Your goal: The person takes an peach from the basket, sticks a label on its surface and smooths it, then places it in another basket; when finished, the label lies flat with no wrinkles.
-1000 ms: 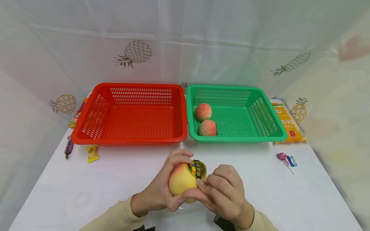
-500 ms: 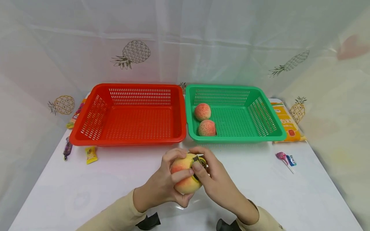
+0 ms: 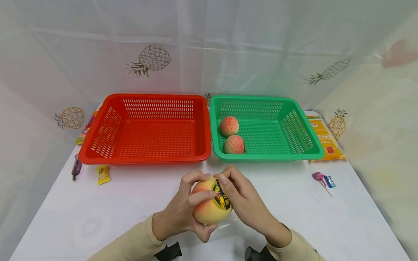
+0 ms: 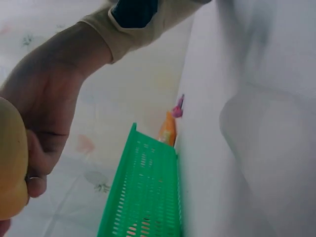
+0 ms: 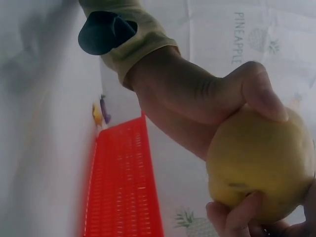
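Note:
A yellow peach with a red blush (image 3: 210, 214) is held above the table in front of me by my left hand (image 3: 177, 214), whose fingers and thumb curl round its left side. A black and yellow label (image 3: 222, 198) lies across the peach's upper right face. At the label's top end, the thumb and forefinger of my right hand (image 3: 249, 206) pinch together. In the right wrist view, the left thumb presses the peach (image 5: 261, 158) from above and fingertips touch its far side. Only an edge of the peach (image 4: 11, 158) shows in the left wrist view.
Behind the hands stand a red basket (image 3: 145, 159) and a green basket (image 3: 271, 156); the green one holds two peaches (image 3: 230, 126). Yellow (image 3: 103, 175) and purple (image 3: 77, 168) wrapped sweets lie left. A lollipop (image 3: 321, 181) and an orange packet (image 3: 323, 139) lie right.
The left hand has turned the peach so its label faces more to the right. My right thumb and forefinger have shifted from the label's lower end to its top end.

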